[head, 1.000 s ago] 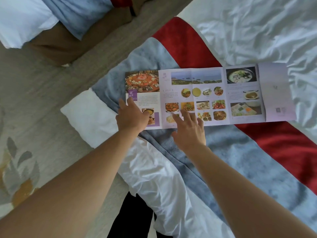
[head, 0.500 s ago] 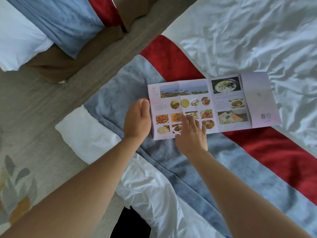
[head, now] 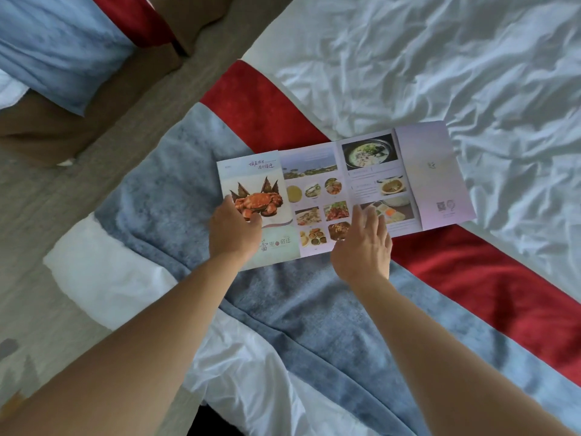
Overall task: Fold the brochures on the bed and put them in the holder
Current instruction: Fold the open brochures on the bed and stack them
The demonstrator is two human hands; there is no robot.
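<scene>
A long food brochure (head: 371, 184) lies across the blue and red bed runner (head: 176, 190). Its left end panel is folded over, and the cover with a crab picture faces up. My left hand (head: 234, 229) rests flat on that folded cover panel and presses it down. My right hand (head: 364, 243) lies with its fingers spread on the lower edge of the middle panels. The right end panel is pale lilac and lies flat. No holder is in view.
The white crumpled bed sheet (head: 440, 64) fills the upper right. A second bed with a blue and red runner (head: 59, 42) stands at the upper left, across a strip of grey floor (head: 37, 190). The near bed corner is white (head: 103, 278).
My left hand has folded the left end panel over to the right, so the crab cover now faces up. My right hand has shifted right along the lower edge.
</scene>
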